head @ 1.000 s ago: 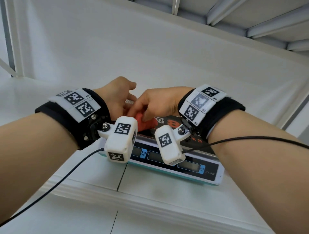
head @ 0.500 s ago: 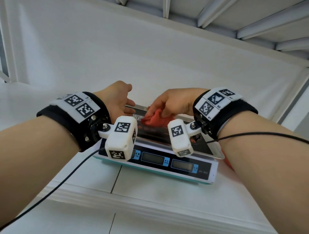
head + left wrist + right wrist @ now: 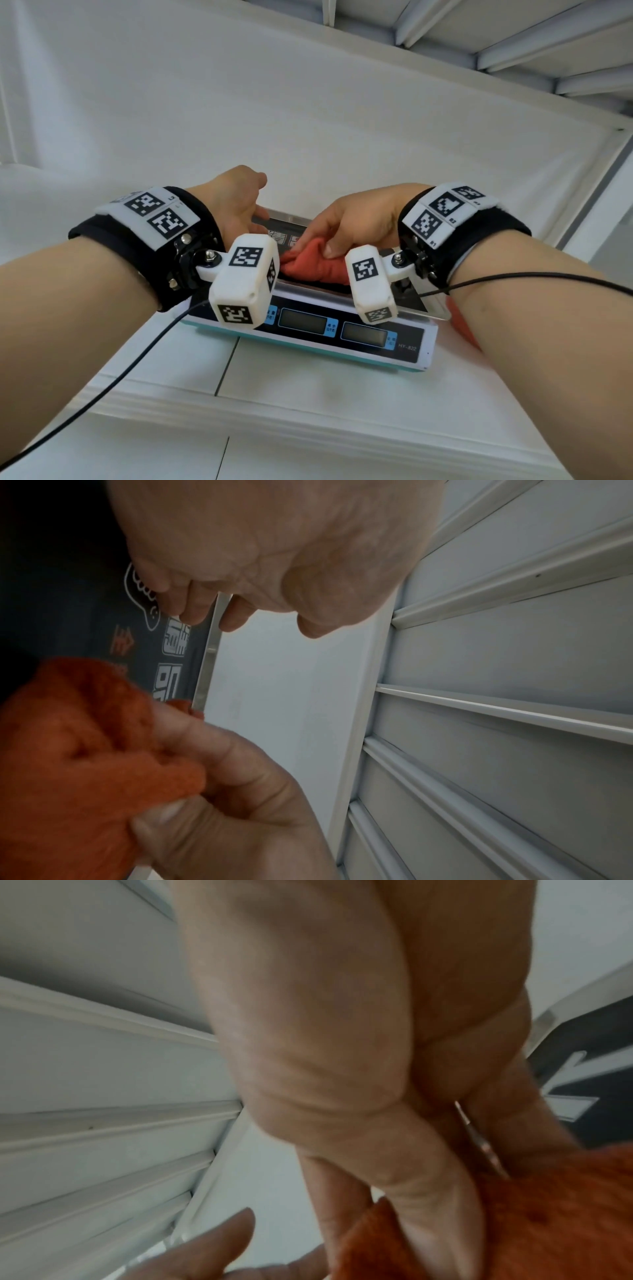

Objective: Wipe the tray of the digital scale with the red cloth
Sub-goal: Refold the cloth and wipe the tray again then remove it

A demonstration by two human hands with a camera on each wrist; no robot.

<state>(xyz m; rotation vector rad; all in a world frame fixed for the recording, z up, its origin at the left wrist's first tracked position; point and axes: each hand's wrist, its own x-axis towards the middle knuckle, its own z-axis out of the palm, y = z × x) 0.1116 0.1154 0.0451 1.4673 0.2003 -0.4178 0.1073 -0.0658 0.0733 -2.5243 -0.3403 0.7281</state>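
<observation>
The digital scale [image 3: 342, 329] sits on a white shelf, its steel tray [image 3: 284, 219] showing dark reflections. A bunched red cloth [image 3: 308, 265] lies on the tray near its front edge. My right hand [image 3: 356, 222] grips the cloth from above, thumb and fingers curled into it; it shows as cloth [image 3: 68, 750] under the right hand [image 3: 232, 791] in the left wrist view, and as cloth [image 3: 531, 1218] in the right wrist view. My left hand [image 3: 236, 205] holds the tray's far left corner, fingers [image 3: 195, 607] curled over the rim [image 3: 205, 669].
The scale's display panel [image 3: 370, 334] faces me. Something red [image 3: 460, 325] lies beside the scale's right end, mostly hidden by my right forearm. A white wall [image 3: 308, 120] stands close behind and a ribbed white ceiling [image 3: 513, 31] hangs overhead. The shelf edge [image 3: 274, 414] runs in front.
My right hand has dragged the red cloth across the tray toward the front edge. The left hand has stayed on the tray's far left corner.
</observation>
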